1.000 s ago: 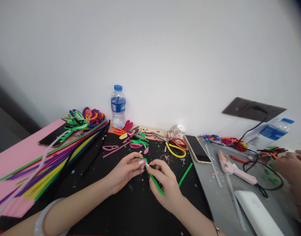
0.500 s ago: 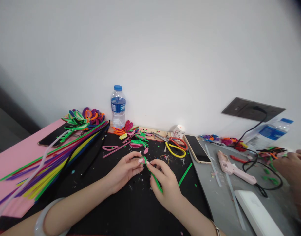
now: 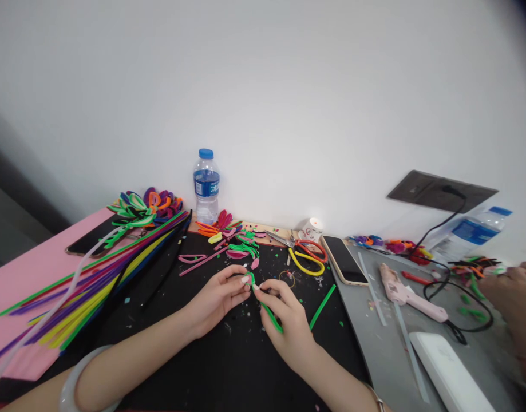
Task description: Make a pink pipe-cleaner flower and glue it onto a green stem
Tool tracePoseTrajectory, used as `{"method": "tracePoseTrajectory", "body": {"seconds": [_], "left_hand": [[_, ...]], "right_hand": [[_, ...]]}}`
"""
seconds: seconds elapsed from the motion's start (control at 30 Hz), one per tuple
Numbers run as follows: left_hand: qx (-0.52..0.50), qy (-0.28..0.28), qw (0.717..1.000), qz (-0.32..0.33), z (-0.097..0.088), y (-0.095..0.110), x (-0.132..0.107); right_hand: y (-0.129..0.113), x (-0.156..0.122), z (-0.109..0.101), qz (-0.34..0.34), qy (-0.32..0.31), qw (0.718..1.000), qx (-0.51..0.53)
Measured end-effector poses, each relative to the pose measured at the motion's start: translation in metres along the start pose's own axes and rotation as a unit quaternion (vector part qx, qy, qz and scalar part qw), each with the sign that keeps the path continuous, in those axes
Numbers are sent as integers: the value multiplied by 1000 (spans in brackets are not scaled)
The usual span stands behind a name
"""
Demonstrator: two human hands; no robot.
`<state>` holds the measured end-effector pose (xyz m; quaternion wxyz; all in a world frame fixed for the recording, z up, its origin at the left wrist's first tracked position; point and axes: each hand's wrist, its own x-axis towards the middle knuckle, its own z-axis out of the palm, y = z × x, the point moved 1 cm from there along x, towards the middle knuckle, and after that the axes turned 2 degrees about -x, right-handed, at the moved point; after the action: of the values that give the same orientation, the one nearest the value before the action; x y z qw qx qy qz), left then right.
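Note:
Between my hands is a green pipe cleaner, its upper end curled round in a small loop. My left hand pinches that looped end between thumb and index finger; a bit of pink shows there, mostly covered by the fingertips. With thumb and forefinger, my right hand grips the green stem just below the loop, and the rest of it runs down across the palm. Another green length sticks out past the right hand; I cannot tell if it is the same piece. Pink and green bent pieces lie just beyond.
Scissors, a phone and a paper cup lie behind my right hand. Loose pipe cleaners spread at left, near a water bottle. A glue gun with its cord is at right, near another person's hand.
My right fingertips have shifted slightly up and left along the green pipe cleaner, closer to the loop. My left hand stays nearly still.

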<state>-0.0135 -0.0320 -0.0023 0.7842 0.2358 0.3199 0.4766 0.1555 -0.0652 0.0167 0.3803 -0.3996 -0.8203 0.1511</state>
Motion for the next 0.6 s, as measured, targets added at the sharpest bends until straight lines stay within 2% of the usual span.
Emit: {"method": "tracePoseTrajectory", "body": {"seconds": [0.47,0.6], "left_hand": [[4,4,1000,1,2,1,-1],[25,1,1000,16,1,2,0]], "right_hand": [[1,-1,2,29,-31,999,26],[-1,-1,-3,35,-54,996,69]]}}
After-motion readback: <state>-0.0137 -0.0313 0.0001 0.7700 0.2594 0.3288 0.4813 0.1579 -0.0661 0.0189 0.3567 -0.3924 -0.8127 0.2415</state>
